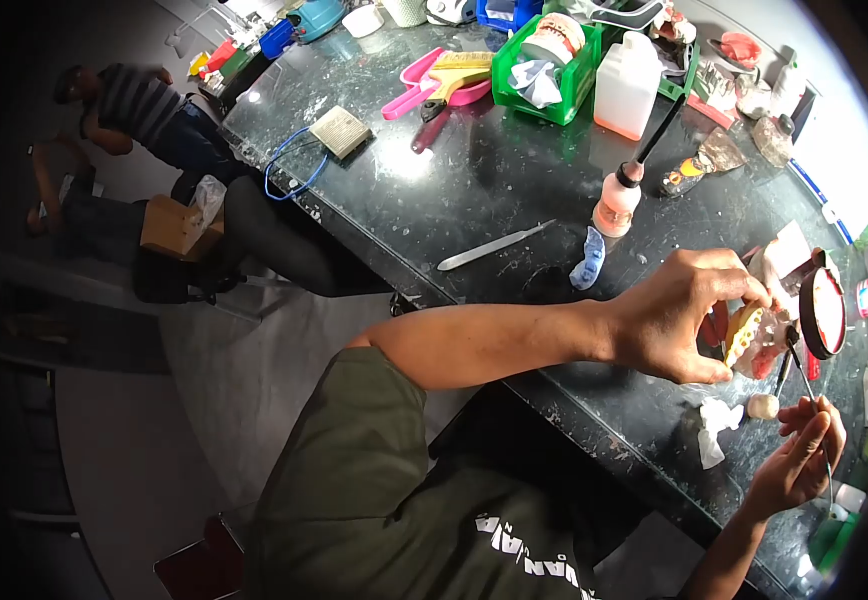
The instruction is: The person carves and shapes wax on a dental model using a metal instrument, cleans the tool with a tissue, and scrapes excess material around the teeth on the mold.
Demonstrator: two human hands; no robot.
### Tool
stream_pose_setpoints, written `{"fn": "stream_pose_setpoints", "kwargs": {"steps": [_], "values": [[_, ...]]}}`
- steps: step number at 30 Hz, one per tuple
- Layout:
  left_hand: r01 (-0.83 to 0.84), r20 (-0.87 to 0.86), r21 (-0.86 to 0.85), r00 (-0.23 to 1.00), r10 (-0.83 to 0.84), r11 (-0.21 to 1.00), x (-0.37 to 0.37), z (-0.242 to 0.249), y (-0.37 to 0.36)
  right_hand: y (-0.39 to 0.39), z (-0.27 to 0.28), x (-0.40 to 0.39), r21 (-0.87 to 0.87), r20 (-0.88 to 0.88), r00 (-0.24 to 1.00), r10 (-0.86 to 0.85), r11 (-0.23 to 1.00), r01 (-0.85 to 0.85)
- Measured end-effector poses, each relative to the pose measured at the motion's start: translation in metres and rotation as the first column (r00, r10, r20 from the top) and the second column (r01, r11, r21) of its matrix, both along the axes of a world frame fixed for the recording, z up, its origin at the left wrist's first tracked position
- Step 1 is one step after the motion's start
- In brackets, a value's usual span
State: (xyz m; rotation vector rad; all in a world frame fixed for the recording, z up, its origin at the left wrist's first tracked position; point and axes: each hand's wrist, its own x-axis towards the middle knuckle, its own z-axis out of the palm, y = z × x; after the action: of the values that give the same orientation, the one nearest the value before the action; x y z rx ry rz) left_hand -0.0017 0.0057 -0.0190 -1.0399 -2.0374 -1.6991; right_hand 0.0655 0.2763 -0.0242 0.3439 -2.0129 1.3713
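Observation:
My left hand [689,312] reaches across the bench, thumb and fingers closed around a yellow dental cast [744,334] held up on its edge. In my right hand [804,455] is a thin metal dental instrument [810,385], gripped like a pen, its dark tip pointing toward the cast. Behind that tip stands a round dark-rimmed lid or dish [822,312] with pinkish contents. A crumpled white tissue [718,430] and a small cream-coloured ball-like piece [762,407] lie below the cast. Nearer the middle rests a blue dental piece [588,260], beside a bottle of pink liquid [616,203].
On the dark bench [404,215] lie a scalpel-like knife [496,246] and a brush [454,80] over a pink dustpan [419,75]. A green bin [544,100] holds a denture model. Beside it stands a white jug [626,85]. Two people [144,110] are at the far left.

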Motion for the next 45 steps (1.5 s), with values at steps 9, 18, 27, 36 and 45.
{"fn": "stream_pose_setpoints", "kwargs": {"steps": [9,18,27,36,45], "values": [[0.003,0.049,-0.048,0.999,-0.001,0.999,0.003,0.005,-0.003,0.004,-0.003,0.001,0.040,0.023,0.999,-0.026,0.999,0.025],[-0.027,-0.037,-0.134,0.999,0.023,0.991,0.001,0.009,-0.006,-0.007,0.004,-0.001,0.002,0.004,0.999,-0.034,0.999,0.034],[0.086,0.206,-0.078,0.976,-0.068,0.993,0.004,0.007,0.001,-0.020,0.018,-0.003,-0.105,-0.075,0.990,0.123,0.986,-0.130],[0.083,0.148,-0.054,0.986,-0.074,0.995,0.002,0.007,0.001,-0.019,0.018,-0.003,-0.117,-0.090,0.982,0.165,0.978,-0.175],[0.121,0.217,-0.017,0.969,-0.114,0.993,0.005,0.009,0.003,-0.024,0.023,-0.002,0.162,-0.098,0.941,0.324,0.938,-0.307]]}}
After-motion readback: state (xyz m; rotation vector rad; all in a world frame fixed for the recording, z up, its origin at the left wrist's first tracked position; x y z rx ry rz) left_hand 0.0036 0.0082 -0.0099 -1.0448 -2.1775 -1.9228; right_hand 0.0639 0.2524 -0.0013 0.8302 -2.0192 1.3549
